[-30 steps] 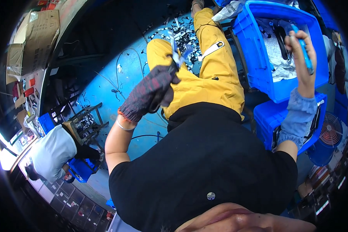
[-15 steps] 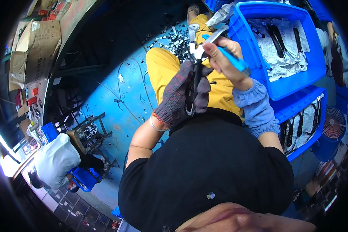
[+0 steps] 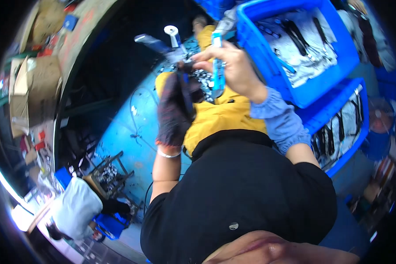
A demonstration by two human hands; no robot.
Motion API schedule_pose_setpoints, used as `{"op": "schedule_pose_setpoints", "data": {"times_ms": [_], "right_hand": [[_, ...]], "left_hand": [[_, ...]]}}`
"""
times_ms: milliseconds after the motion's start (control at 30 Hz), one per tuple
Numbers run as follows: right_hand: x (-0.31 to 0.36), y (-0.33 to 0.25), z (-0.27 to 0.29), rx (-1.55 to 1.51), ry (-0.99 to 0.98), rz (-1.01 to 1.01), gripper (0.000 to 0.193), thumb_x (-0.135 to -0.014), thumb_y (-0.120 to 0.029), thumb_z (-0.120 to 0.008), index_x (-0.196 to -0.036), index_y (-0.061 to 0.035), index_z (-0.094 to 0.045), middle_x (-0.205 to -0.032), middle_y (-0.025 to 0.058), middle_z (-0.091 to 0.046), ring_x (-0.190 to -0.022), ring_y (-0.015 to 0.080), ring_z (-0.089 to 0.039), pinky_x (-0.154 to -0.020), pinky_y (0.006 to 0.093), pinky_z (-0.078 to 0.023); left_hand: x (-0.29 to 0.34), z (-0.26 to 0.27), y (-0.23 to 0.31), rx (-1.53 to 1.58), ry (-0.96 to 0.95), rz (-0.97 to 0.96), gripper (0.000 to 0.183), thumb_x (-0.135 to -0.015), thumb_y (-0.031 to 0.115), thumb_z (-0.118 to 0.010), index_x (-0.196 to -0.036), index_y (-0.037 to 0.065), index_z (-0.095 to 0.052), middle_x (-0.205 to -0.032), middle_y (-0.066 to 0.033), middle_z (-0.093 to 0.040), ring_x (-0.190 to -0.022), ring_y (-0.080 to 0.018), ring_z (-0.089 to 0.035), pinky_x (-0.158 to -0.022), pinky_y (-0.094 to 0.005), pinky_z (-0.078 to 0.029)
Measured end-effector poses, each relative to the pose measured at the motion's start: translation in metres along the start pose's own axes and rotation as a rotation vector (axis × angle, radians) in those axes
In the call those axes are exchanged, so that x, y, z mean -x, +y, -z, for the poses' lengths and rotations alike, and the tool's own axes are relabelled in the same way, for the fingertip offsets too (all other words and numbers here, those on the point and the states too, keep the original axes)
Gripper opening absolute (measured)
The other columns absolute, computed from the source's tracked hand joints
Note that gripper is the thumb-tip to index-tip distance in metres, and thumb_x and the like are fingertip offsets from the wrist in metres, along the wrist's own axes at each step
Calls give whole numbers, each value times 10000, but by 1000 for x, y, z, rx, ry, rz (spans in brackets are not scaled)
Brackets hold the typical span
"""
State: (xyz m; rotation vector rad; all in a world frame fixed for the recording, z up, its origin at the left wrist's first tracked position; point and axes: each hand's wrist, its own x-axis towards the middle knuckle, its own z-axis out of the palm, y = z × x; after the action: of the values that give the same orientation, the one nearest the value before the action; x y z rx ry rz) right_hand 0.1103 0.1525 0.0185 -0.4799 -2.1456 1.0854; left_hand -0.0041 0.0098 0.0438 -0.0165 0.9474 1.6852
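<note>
My left hand (image 3: 174,112), in a dark knitted glove, is closed around the dark handle of a metal hand tool (image 3: 172,32). One arm of the tool ends in a ring with a hole; the other is a flat, blade-like piece slanting left. Motion blurs the part near the glove. My right hand (image 3: 237,70), bare with a blue sleeve cover at the wrist, is closed on a light blue utility knife (image 3: 218,61) standing nearly upright just right of the tool. The right fingertips come close to the tool; I cannot tell whether they touch it.
Two blue crates (image 3: 299,94) at the right hold black-handled tools on crumpled white wrapping. Small dark and metal pieces (image 3: 204,79) lie heaped on the floor beyond my hands. A cardboard box (image 3: 37,90) stands at the left. Another person (image 3: 77,202) sits bent over at the lower left.
Both hands and the tool have moved left and away from my body. The tool's two metal arms now point up and left, and the right hand with the knife has separated from them.
</note>
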Motion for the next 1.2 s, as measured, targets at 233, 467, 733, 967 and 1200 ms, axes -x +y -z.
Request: {"op": "schedule_pose_setpoints", "data": {"times_ms": [233,467,733,967,1200], "right_hand": [[-15,-11,6,106,12,-114,323,-779,-344,-747,-891,-54,-659,-678,108,-635,-667,292,-631,-611,364,-479],[-18,6,-17,179,142,140,261,-818,-161,-717,-680,-21,-545,-612,109,-541,-562,280,-544,-510,351,-410],[-8,12,-37,186,264,290,204,-761,-96,-713,-633,-65,-557,-537,116,-527,-503,294,-530,-488,381,-398],[4,18,-45,-2,326,-66,222,-779,-68,-709,-623,-35,-554,-513,86,-525,-452,189,-537,-443,298,-385],[4,-26,-32,-429,207,106,171,-811,-23,-671,-678,-32,-564,-569,29,-536,-530,122,-540,-489,262,-443]], "left_hand": [[-2,-14,-22,-438,-28,-115,391,-956,289,-550,-1212,19,-432,-915,-96,-622,-691,-182,-664,-590,-261,-539],[-10,-12,-39,-732,112,-312,380,-961,219,-546,-1248,15,-404,-947,-98,-605,-644,-112,-629,-543,-240,-497],[-49,2,-44,-1462,232,-584,324,-895,213,-600,-1123,56,-431,-857,-164,-620,-753,-348,-644,-600,-423,-480],[-65,15,-49,-1486,197,-599,257,-886,223,-598,-1023,52,-465,-786,-183,-605,-739,-391,-622,-586,-417,-475],[-117,55,-42,-1838,153,-487,180,-868,177,-574,-994,56,-530,-955,-200,-576,-770,-385,-621,-645,-467,-488]]}}
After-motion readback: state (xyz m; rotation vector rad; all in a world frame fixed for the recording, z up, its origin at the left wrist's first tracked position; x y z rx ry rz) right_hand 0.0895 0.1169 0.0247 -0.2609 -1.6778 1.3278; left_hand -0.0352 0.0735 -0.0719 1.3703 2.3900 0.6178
